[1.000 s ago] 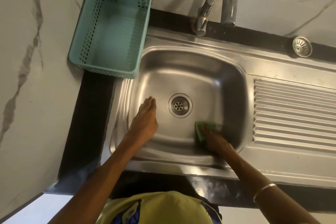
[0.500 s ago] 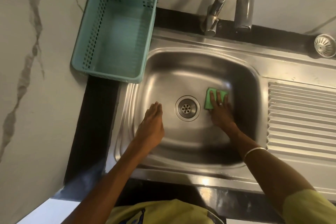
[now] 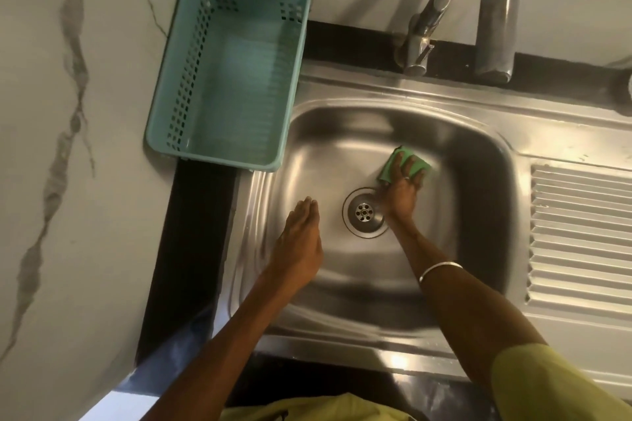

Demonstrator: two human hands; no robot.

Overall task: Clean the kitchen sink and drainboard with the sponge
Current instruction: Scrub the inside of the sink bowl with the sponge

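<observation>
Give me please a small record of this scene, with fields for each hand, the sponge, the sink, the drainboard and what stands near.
right hand: presses the sponge flat on the sink floor, fingers spread
left hand: flat, fingers straight, on the left side of the sink, holds nothing
sponge: green, just behind the drain
sink: steel
drainboard: ribbed, right of the sink, untouched now
basket: teal, behind-left of the sink
tap: behind the sink

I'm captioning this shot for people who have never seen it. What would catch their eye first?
The green sponge stands out, pressed by the right hand to the steel sink floor just beyond the drain. The left hand rests flat, left of the drain. An empty teal basket sits at the sink's far left corner.
</observation>
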